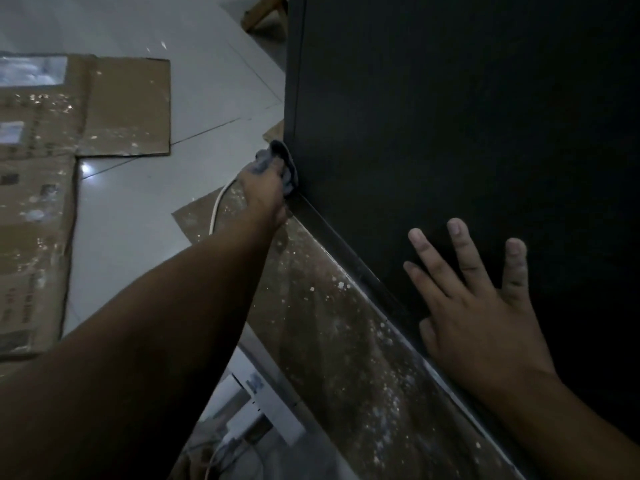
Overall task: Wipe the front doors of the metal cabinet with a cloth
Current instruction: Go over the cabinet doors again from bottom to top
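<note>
Flattened sheets of brown cardboard (121,109), speckled with white flecks, lay at the far left on the pale tiled floor (214,81). To their right a thin white cable (216,209) curved across another speckled brown cardboard sheet (329,323), which ran along the foot of the cabinet. A white power strip with plugs (273,410) sat at the lower middle, just beside that sheet.

The left arm reached forward, and the left hand (265,190) grasped a crumpled dark grey cloth (284,161), its fingers clenched around the bunched fabric. The cloth was pressed against the lower left corner of the tall black metal cabinet (450,116), right where the front face met the bottom edge.

A piece of light brown wood (265,13) showed at the top, just left of the cabinet's edge; the dim light left it unclear what it was.

Farther right, the right hand (481,323) lay flat on the cabinet's front near the bottom rim, holding nothing. Its fingers (464,251) were released, straight and spread apart against the dark metal. The cabinet front filled the whole right side, and no seam between the doors could be made out in the dark.
</note>
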The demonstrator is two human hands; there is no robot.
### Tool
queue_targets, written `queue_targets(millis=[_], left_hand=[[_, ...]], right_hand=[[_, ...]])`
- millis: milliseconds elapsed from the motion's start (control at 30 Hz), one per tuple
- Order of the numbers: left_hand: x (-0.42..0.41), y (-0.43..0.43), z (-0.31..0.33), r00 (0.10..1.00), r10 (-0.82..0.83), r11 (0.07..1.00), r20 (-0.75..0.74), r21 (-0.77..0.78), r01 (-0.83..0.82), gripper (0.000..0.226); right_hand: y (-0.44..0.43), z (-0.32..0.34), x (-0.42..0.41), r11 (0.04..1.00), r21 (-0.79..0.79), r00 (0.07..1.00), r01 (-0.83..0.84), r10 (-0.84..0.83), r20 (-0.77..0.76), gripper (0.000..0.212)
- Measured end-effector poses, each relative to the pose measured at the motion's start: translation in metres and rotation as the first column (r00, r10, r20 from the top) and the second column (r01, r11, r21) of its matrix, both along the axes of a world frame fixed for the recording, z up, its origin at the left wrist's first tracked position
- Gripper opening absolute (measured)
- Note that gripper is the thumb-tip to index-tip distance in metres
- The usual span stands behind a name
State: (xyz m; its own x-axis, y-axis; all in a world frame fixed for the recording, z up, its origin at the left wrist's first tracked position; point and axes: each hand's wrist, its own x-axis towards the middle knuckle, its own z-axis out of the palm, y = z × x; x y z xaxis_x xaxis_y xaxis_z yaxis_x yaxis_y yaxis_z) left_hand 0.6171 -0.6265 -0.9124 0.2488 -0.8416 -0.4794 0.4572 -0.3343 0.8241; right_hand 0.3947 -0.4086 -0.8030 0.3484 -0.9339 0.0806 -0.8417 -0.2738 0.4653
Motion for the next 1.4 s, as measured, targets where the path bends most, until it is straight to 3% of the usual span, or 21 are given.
queue_targets(millis=[233,433,600,700,800,867,1000,1100,1200,1300,1400], left_hand=[[-0.023,0.039,-0.007,0.992,-0.103,0.986,0.073,0.137,0.092,0.056],[-0.067,0.094,-0.01,0.981,-0.109,0.985,0.16,0.15,0.085,0.041],[-0.1,0.148,-0.024,0.889,-0.316,0.938,0.331,0.251,0.24,0.026],[-0.117,0.183,-0.038,0.851,-0.461,0.878,0.252,0.268,0.397,0.03],[-0.132,0.213,-0.044,0.86,-0.511,0.838,-0.009,0.216,0.5,0.042],[-0.137,0.22,-0.043,0.846,-0.531,0.831,0.041,0.22,0.511,0.036],[-0.138,0.201,-0.029,0.965,-0.262,0.941,0.028,0.23,0.249,0.007],[-0.124,0.163,-0.015,0.997,-0.067,0.981,0.024,0.184,0.061,0.012],[-0.118,0.142,-0.007,1.0,0.003,0.988,-0.022,0.153,0.0,0.014],[-0.127,0.152,-0.014,0.982,-0.086,0.981,0.167,0.184,0.055,0.014],[-0.135,0.189,-0.026,0.846,-0.343,0.925,0.409,0.302,0.229,0.041]], right_hand=[[-0.001,0.001,0.009,0.997,0.033,0.998,0.067,-0.067,-0.014,0.073],[0.002,0.01,0.012,0.99,0.108,0.996,0.093,-0.094,0.005,0.069],[0.012,0.018,0.01,0.979,0.156,0.988,0.134,-0.12,-0.095,0.065],[0.024,0.017,-0.002,0.979,0.154,0.987,0.133,-0.116,-0.114,0.068],[0.041,0.014,-0.016,0.99,0.094,0.962,0.105,-0.077,-0.262,0.069],[0.056,0.01,-0.028,0.99,0.093,0.956,0.108,-0.078,-0.284,0.071],[0.083,0.011,-0.045,0.971,0.136,0.926,0.197,-0.138,-0.351,0.074],[0.097,0.017,-0.055,0.964,0.166,0.907,0.206,-0.124,-0.403,0.073],[0.103,0.026,-0.058,0.959,0.191,0.902,0.209,-0.113,-0.417,0.087],[0.112,0.028,-0.059,0.967,0.165,0.91,0.193,-0.113,-0.4,0.075],[0.121,0.029,-0.068,0.98,0.128,0.942,0.152,-0.105,-0.318,0.079]])
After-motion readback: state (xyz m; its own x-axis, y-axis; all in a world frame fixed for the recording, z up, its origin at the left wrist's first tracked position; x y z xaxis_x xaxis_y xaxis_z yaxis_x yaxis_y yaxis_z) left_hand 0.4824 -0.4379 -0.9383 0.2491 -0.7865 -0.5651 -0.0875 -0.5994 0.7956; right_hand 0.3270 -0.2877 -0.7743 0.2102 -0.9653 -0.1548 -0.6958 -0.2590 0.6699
